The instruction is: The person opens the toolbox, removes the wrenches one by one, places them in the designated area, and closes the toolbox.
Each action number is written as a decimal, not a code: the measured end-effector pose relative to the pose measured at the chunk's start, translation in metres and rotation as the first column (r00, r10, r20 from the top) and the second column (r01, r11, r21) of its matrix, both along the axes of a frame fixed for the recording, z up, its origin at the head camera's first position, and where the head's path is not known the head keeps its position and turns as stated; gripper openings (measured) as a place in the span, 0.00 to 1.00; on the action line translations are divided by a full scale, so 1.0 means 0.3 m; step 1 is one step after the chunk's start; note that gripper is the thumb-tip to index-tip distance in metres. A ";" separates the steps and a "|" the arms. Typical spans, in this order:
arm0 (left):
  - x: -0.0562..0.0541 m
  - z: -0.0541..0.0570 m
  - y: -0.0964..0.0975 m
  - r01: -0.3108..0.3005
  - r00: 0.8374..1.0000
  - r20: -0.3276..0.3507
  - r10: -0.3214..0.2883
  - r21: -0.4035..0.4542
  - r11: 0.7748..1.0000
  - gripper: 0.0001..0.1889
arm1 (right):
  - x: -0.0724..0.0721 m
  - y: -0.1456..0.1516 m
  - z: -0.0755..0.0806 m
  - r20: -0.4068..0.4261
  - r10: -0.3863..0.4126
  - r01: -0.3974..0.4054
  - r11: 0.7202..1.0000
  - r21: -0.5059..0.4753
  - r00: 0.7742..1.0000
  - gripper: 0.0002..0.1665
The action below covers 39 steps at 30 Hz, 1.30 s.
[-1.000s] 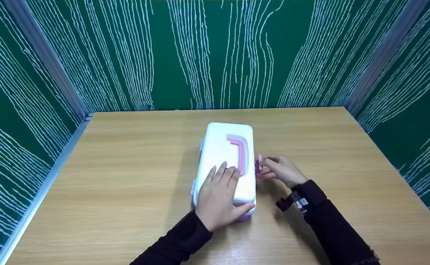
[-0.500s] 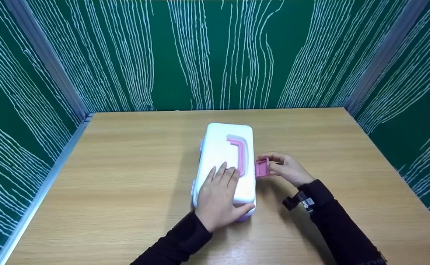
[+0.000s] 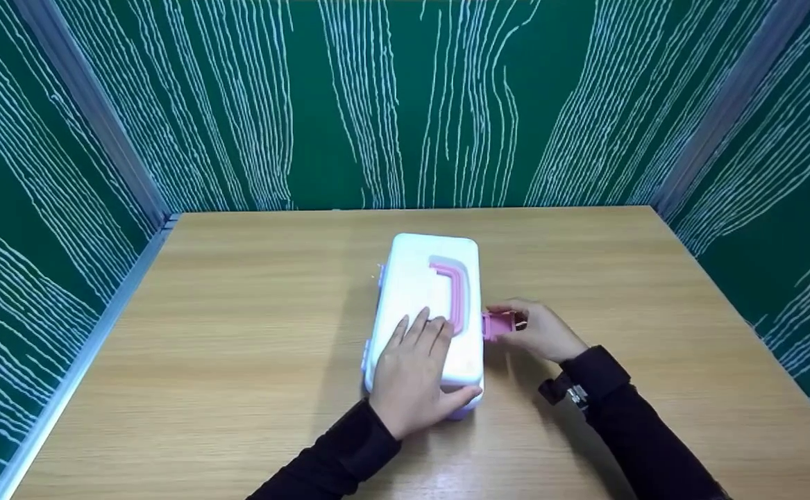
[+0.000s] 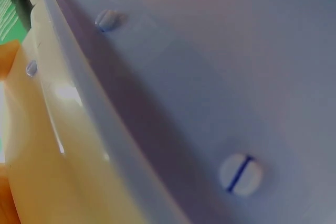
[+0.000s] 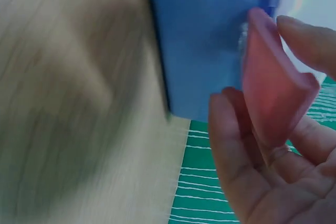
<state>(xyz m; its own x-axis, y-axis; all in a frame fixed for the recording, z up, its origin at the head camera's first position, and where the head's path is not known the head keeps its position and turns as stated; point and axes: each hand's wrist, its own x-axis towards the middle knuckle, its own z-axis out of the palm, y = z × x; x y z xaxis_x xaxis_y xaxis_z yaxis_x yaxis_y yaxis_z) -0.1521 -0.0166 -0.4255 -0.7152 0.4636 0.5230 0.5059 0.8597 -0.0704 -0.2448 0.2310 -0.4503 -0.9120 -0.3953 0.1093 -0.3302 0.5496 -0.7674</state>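
From the head view, a white box (image 3: 410,281) stands mid-table, long side running near to far, with a pink handle (image 3: 457,298) folded into its top. The left hand (image 3: 408,378) lies flat on the near half of the top, fingers straight, thumb angled out to the right edge. The right hand (image 3: 543,333) has its fingers and thumb curled round a pink latch (image 3: 498,325), which stands out from the box's right side. The step in hand appears to be working this latch; the next move seems to call for turning it about its hinge while the left hand steadies the box. Nothing on the table (image 3: 252,312) blocks the right hand; green walls (image 3: 564,42) with white lines rise beyond. In the left wrist view, a pale purple surface with round studs (image 4: 241,174) fills most of the picture; which part it is, I cannot tell. In the right wrist view, the latch sits between thumb and fingers, tilted away from the box, with fingers crowding the gap behind it.
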 end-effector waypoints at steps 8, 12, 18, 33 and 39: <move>0.000 -0.003 0.000 -0.001 1.000 0.002 0.001 0.000 1.000 0.45 | 0.003 -0.027 -0.033 -0.107 0.029 -0.025 0.999 0.032 0.994 0.24; 0.001 -0.001 0.001 -0.001 1.000 0.015 0.000 0.005 1.000 0.45 | 0.002 -0.038 -0.038 -0.126 0.052 -0.046 0.998 0.044 0.991 0.19; 0.000 0.000 0.003 0.003 1.000 0.025 -0.004 0.007 1.000 0.45 | 0.004 -0.045 -0.044 -0.069 0.069 -0.066 0.997 0.046 0.995 0.21; 0.008 0.009 0.007 0.012 0.999 0.032 -0.012 0.003 1.000 0.44 | 0.019 -0.055 -0.063 0.102 0.111 -0.104 0.991 -0.080 0.989 0.28; 0.021 0.024 0.027 0.066 0.996 0.064 -0.063 -0.047 0.997 0.43 | 0.032 -0.067 -0.048 0.148 0.121 -0.100 0.984 -0.145 0.981 0.29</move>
<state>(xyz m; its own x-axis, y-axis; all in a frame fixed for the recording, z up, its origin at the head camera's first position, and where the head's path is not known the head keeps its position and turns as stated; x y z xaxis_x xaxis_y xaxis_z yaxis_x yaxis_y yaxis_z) -0.1459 -0.0086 -0.4184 -0.7135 0.5341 0.4535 0.5651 0.8213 -0.0782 -0.2352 0.2109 -0.4648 -0.8736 -0.4857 0.0292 -0.2534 0.4029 -0.8795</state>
